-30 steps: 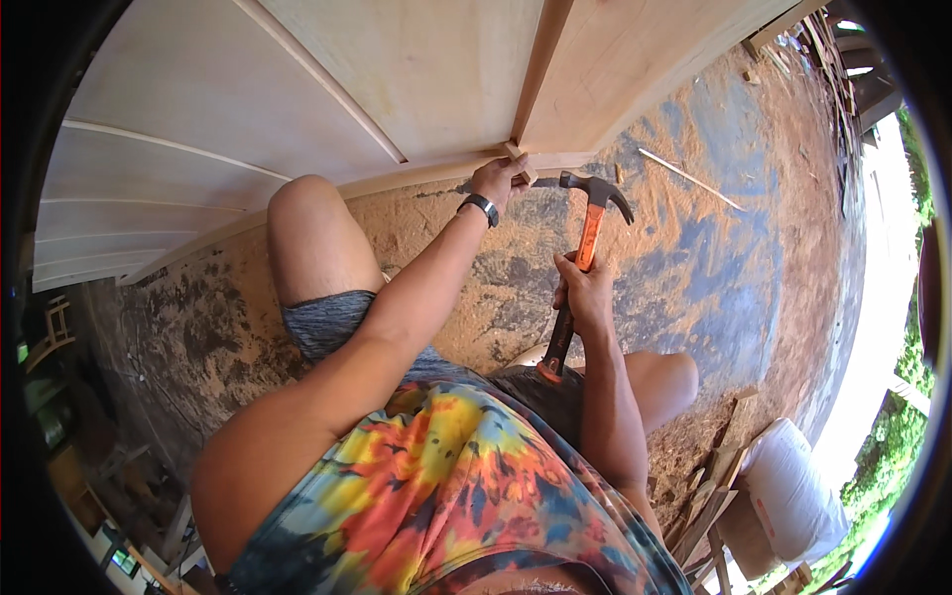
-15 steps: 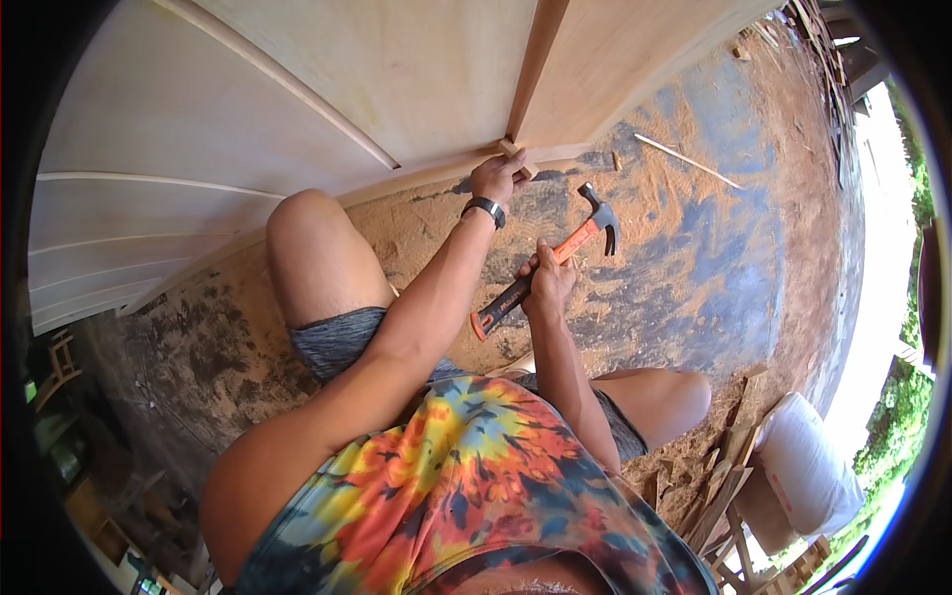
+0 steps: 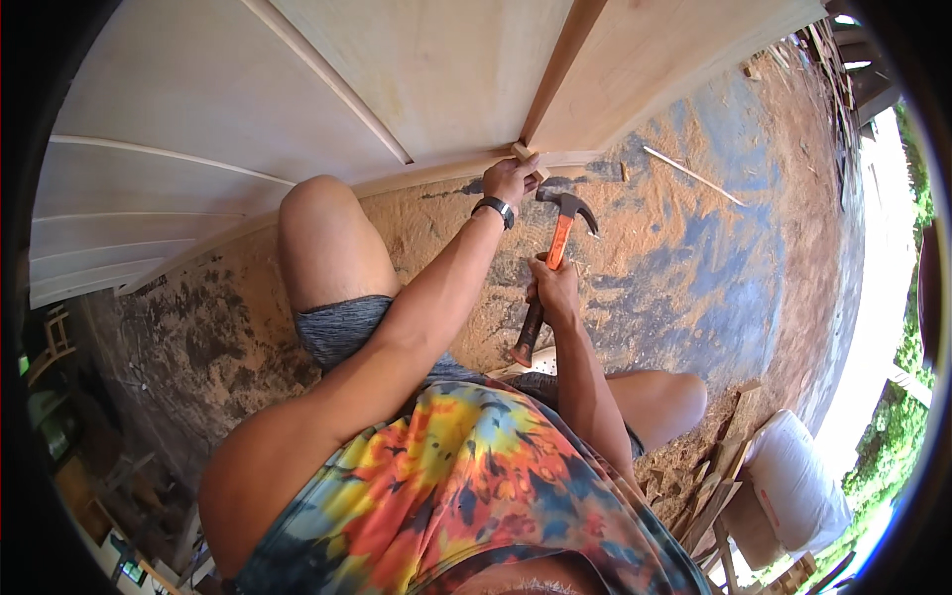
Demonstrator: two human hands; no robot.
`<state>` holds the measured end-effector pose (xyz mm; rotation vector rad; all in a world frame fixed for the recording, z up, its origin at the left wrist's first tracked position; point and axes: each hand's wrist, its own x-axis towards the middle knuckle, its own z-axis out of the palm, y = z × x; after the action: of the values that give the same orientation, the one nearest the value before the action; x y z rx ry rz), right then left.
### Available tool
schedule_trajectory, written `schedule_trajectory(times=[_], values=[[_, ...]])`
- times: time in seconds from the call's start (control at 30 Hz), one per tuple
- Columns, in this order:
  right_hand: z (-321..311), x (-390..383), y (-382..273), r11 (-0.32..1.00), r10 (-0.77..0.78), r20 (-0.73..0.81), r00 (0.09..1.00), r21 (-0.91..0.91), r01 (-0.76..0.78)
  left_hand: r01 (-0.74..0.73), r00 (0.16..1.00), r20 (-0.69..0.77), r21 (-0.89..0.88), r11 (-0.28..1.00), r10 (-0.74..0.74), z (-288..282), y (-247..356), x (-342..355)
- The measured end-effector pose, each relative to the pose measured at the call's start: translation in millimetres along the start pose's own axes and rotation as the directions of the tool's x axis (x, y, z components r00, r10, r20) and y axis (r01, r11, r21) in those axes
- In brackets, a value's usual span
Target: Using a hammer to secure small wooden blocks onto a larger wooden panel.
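My left hand is closed round a small wooden block, one end of which meets the foot of an upright strip on the wooden panel. A dark watch sits on that wrist. In my right hand is a claw hammer with an orange and black handle, gripped about midway. The hammer's dark head is just below and to the right of the block, apart from it. The claw points right and the striking face is toward the left hand.
Sawdust covers much of the dark floor. A thin pale stick and a short wood scrap lie right of the panel's foot. Wood offcuts and a white sack are at the lower right. My bent knees flank the work.
My right hand has turned the hammer more upright and its head has swung left, nearer the block. My left hand stays on the block. The whole view has shifted slightly.
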<state>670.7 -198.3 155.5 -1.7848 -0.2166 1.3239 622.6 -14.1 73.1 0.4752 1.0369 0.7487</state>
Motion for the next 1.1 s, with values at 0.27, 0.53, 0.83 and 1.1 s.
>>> schedule_trajectory(times=[0.27,0.53,0.83,1.1], values=[[-3.9,43.4,20.2,0.856,0.326,0.072,0.943,0.402,-0.327,0.169,0.984,-0.123,0.368,0.914,-0.132,0.1,34.3,-43.5],[20.6,74.3,103.5,0.846,0.471,0.188,0.862,0.181,-0.502,-0.482,0.853,0.363,0.268,0.834,0.376,20.9,213.8,-202.5],[27.6,81.2,-9.5,0.699,-0.580,-0.174,0.796,-0.609,0.376,-0.497,0.038,0.845,0.479,-0.723,0.534,98.7,429.3,-304.2],[8.3,-102.2,-422.3,-0.493,-0.806,-0.010,-0.592,-0.541,0.681,-0.457,0.176,0.866,0.493,-0.741,0.468,123.7,443.5,-239.3]])
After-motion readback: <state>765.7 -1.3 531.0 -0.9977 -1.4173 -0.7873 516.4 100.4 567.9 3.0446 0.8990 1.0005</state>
